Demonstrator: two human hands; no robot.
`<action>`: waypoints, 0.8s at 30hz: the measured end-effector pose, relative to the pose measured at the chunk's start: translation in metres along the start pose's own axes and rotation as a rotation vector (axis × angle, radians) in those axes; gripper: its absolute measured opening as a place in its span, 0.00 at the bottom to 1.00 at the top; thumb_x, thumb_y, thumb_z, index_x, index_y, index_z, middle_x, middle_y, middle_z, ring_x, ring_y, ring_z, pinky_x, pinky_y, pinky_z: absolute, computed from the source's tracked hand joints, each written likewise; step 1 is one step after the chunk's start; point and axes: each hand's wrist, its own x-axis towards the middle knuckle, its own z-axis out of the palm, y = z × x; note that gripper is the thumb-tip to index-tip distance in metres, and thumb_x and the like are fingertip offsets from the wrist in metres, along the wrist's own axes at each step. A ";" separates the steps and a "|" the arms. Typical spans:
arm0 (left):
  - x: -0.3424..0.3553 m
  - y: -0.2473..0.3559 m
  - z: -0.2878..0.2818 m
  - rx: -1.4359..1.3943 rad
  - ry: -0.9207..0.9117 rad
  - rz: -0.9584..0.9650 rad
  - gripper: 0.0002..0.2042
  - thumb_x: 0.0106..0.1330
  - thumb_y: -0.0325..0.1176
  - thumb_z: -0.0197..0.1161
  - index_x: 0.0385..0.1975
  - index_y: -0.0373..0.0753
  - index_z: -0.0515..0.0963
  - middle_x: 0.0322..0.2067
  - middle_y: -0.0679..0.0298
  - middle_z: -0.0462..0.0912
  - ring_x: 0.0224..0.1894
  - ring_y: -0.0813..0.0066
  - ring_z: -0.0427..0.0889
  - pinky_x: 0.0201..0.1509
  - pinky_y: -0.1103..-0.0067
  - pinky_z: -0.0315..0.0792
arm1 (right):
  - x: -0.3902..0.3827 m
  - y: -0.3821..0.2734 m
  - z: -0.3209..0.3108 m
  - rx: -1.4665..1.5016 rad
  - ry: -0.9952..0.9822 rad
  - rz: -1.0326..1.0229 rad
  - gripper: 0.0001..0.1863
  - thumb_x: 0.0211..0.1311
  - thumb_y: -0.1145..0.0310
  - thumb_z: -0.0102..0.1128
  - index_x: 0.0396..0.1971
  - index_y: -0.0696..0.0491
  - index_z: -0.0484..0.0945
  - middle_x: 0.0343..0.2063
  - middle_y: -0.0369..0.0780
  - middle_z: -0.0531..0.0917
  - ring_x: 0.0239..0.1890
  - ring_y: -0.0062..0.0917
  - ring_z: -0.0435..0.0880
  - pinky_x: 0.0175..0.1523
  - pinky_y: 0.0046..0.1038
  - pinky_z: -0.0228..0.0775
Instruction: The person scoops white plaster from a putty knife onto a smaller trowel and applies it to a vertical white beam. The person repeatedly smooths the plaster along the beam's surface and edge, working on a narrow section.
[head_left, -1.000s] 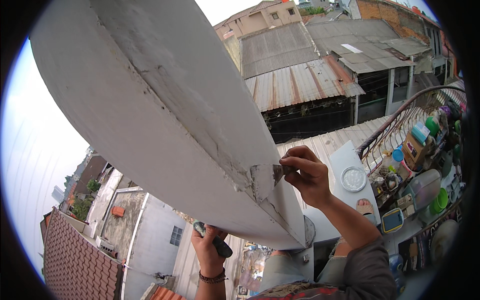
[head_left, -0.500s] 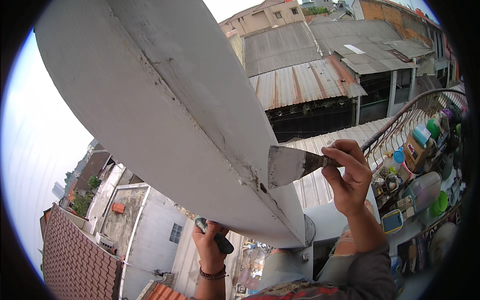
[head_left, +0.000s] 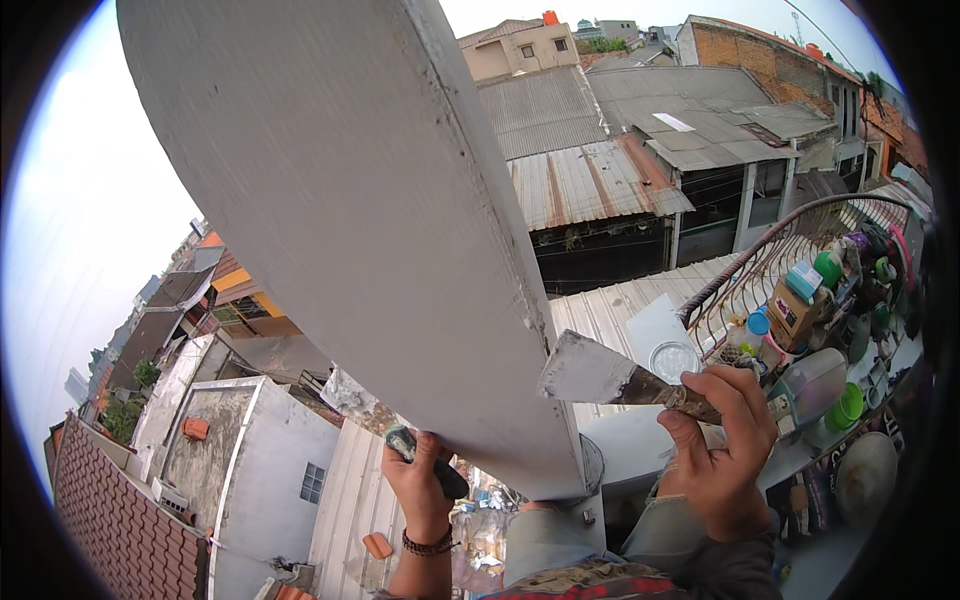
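Observation:
A large white column [head_left: 330, 200] rises through the middle, its right corner edge rough and chipped. My right hand [head_left: 725, 440] pinches the handle of a putty knife [head_left: 590, 370]. Its wide, white-smeared blade points left, with the tip at the column's lower right edge; I cannot tell whether it touches. On the column's left side, my left hand [head_left: 420, 480] is closed around the dark handle of a second putty knife [head_left: 355, 400]. White paste coats that blade, which sticks out past the column's left side.
A round container with white contents [head_left: 673, 360] stands behind my right hand. To the right, a curved metal railing [head_left: 760, 245] borders a ledge crowded with boxes, a green bowl [head_left: 846, 405] and tubs. Below lie metal roofs [head_left: 600, 185] and a tiled roof [head_left: 130, 510].
My view has shifted, showing less of the column's right face. My right hand and its putty knife are lower and nearer me. The left putty knife's coated blade now shows more beside the column.

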 end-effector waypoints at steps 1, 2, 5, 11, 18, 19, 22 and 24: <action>0.000 -0.002 -0.002 -0.006 -0.005 0.003 0.15 0.69 0.38 0.65 0.44 0.33 0.72 0.37 0.59 0.80 0.39 0.68 0.83 0.45 0.68 0.81 | 0.008 -0.005 -0.007 -0.096 0.009 -0.076 0.18 0.47 0.71 0.74 0.40 0.59 0.80 0.32 0.43 0.81 0.32 0.37 0.79 0.37 0.35 0.71; 0.000 0.000 0.000 -0.012 0.017 0.002 0.13 0.68 0.36 0.66 0.40 0.35 0.71 0.33 0.62 0.79 0.34 0.72 0.80 0.40 0.73 0.78 | 0.015 -0.012 -0.015 -0.176 0.002 -0.125 0.19 0.47 0.71 0.74 0.40 0.58 0.80 0.33 0.43 0.81 0.32 0.37 0.80 0.36 0.35 0.71; -0.002 0.005 0.008 -0.024 0.064 0.014 0.11 0.67 0.33 0.67 0.32 0.38 0.70 0.25 0.67 0.76 0.25 0.81 0.74 0.30 0.82 0.70 | 0.029 -0.045 -0.037 -0.402 -0.002 -0.243 0.20 0.46 0.70 0.75 0.42 0.56 0.81 0.34 0.43 0.81 0.32 0.35 0.80 0.34 0.34 0.70; -0.001 0.000 0.012 -0.044 0.093 0.058 0.12 0.65 0.31 0.68 0.31 0.38 0.69 0.23 0.67 0.75 0.24 0.81 0.73 0.29 0.83 0.68 | 0.040 -0.122 -0.053 -0.681 -0.147 -0.268 0.25 0.44 0.75 0.76 0.47 0.59 0.80 0.39 0.48 0.81 0.36 0.38 0.81 0.37 0.36 0.72; 0.002 -0.008 0.000 -0.019 0.018 0.059 0.16 0.65 0.39 0.70 0.32 0.39 0.68 0.29 0.65 0.77 0.31 0.75 0.80 0.36 0.75 0.79 | 0.053 -0.135 -0.039 -0.839 -0.118 -0.506 0.17 0.51 0.72 0.72 0.41 0.62 0.82 0.30 0.48 0.81 0.27 0.34 0.81 0.28 0.30 0.71; 0.002 -0.008 0.005 -0.022 0.005 0.052 0.16 0.65 0.39 0.70 0.31 0.39 0.68 0.28 0.65 0.77 0.30 0.76 0.80 0.36 0.76 0.78 | 0.054 -0.136 -0.042 -0.872 -0.127 -0.510 0.17 0.51 0.73 0.72 0.41 0.62 0.83 0.30 0.48 0.81 0.27 0.34 0.81 0.27 0.30 0.71; -0.001 0.001 0.012 -0.083 0.052 0.048 0.12 0.65 0.30 0.69 0.31 0.38 0.69 0.23 0.69 0.74 0.23 0.83 0.70 0.29 0.84 0.66 | 0.053 -0.127 -0.041 -0.895 -0.078 -0.543 0.16 0.50 0.74 0.72 0.40 0.62 0.83 0.30 0.48 0.81 0.27 0.35 0.80 0.28 0.30 0.70; -0.001 0.002 0.008 -0.089 0.081 0.055 0.12 0.65 0.30 0.69 0.30 0.38 0.69 0.23 0.69 0.74 0.23 0.83 0.70 0.28 0.84 0.66 | 0.055 -0.128 -0.038 -0.868 -0.072 -0.531 0.17 0.48 0.74 0.72 0.40 0.62 0.82 0.30 0.48 0.81 0.27 0.35 0.80 0.29 0.32 0.70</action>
